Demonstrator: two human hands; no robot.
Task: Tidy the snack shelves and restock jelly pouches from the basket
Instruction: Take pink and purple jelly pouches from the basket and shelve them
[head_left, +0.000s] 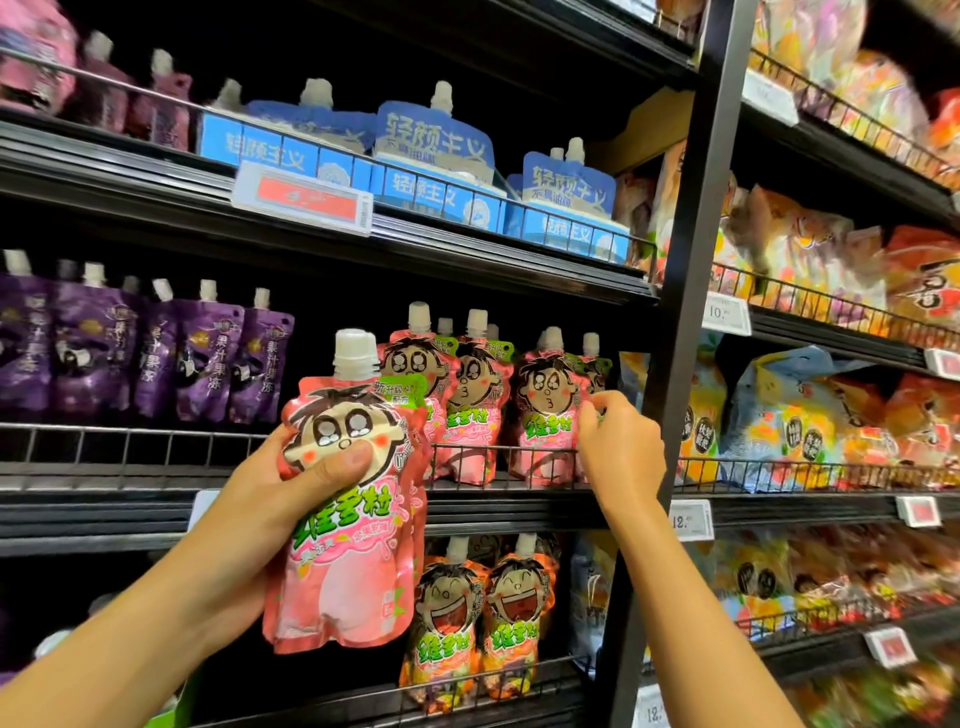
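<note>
My left hand (270, 499) grips a pink jelly pouch (348, 519) with a cartoon face and a white cap, held upright in front of the middle shelf; more pouch edges show behind it. My right hand (618, 441) reaches over the wire rail and pinches the right edge of the rightmost pink pouch on the shelf (548, 410). More pink pouches (467, 395) stand in rows to its left. The basket is out of view.
Purple pouches (208, 358) fill the left of the middle shelf, with a gap between them and the pink ones. Blue pouches (436, 140) sit above, orange pouches (483, 618) below. A black upright post (691, 291) separates bagged snacks (810, 415) at right.
</note>
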